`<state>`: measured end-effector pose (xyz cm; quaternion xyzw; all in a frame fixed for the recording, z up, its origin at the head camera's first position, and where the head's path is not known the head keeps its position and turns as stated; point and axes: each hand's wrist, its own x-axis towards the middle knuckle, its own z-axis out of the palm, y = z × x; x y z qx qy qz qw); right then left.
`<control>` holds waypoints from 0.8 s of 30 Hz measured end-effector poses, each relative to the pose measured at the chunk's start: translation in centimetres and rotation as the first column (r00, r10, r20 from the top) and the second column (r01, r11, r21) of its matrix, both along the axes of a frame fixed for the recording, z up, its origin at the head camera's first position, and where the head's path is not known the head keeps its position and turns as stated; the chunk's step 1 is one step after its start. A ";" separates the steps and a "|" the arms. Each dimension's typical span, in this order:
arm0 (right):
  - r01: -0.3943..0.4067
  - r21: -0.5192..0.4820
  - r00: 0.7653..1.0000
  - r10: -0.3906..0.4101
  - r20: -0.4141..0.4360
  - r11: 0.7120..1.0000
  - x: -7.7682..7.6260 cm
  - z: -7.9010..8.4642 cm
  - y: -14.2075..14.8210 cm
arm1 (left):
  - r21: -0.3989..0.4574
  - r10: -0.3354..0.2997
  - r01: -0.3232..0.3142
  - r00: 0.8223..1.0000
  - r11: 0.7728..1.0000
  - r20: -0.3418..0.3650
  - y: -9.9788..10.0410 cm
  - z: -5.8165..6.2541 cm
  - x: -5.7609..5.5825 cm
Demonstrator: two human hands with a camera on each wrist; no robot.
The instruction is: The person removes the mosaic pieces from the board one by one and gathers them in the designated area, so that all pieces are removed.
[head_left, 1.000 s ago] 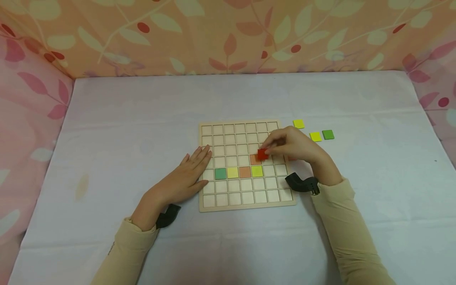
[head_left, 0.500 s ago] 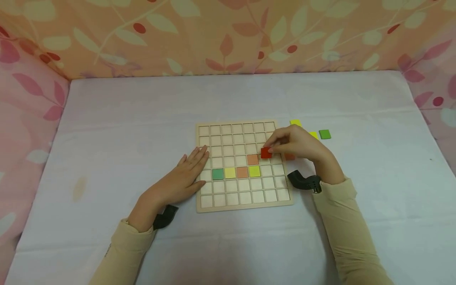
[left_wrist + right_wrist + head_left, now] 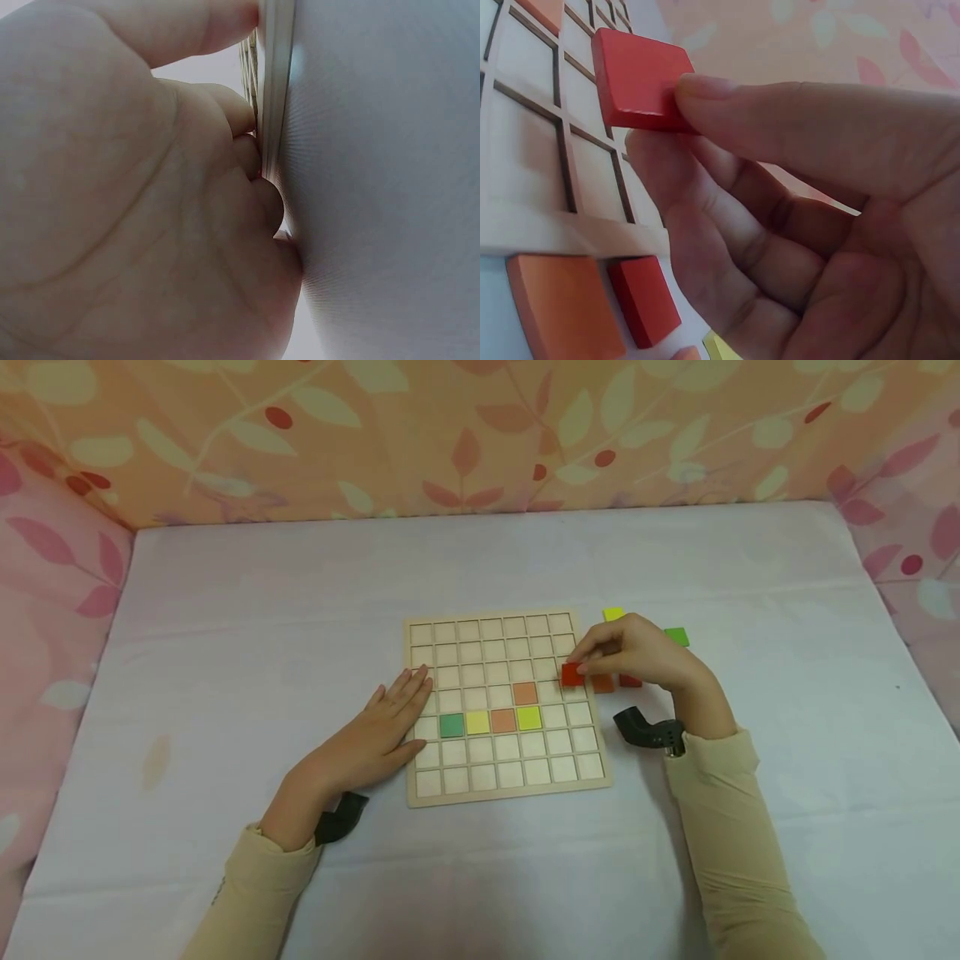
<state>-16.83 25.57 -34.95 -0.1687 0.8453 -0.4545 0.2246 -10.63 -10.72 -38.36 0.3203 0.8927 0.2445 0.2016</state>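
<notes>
My right hand (image 3: 645,652) pinches a red square tile (image 3: 572,674) between thumb and fingertips, above the right side of the wooden grid board (image 3: 510,794). In the right wrist view the red tile (image 3: 641,79) is tilted and held clear of the grid. My left hand (image 3: 367,731) rests on the board's left edge, its fingers straight; the left wrist view shows its palm beside the board's side. One row of the grid holds a green tile (image 3: 452,725), a yellow tile (image 3: 477,722), an orange tile (image 3: 503,720) and a lime tile (image 3: 529,718). Another orange tile (image 3: 524,693) sits one row above.
Right of the board, loose tiles lie on the white cloth (image 3: 300,585): a yellow one (image 3: 613,613), a green one (image 3: 677,637), an orange one (image 3: 602,683) and a red one (image 3: 630,680). My right hand partly covers this area. A patterned curtain (image 3: 390,435) stands behind.
My right hand has carried the red tile rightward, from over the upper orange tile to near the board's right edge. My left hand keeps its place on the board. The head view has shifted slightly.
</notes>
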 end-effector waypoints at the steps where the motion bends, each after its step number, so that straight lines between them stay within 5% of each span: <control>1: 0.003 -0.008 1.000 -0.003 0.005 1.000 0.0 0.0 0.1 | 0.001 -0.001 0.001 1.000 1.000 -0.001 0.0 0.0 0.0; 24: 0.048 0.030 0.998 -0.049 0.044 0.998 -0.1 -0.2 1.7 | -0.006 -0.006 0.006 1.000 1.000 -0.007 -0.1 -0.3 -0.1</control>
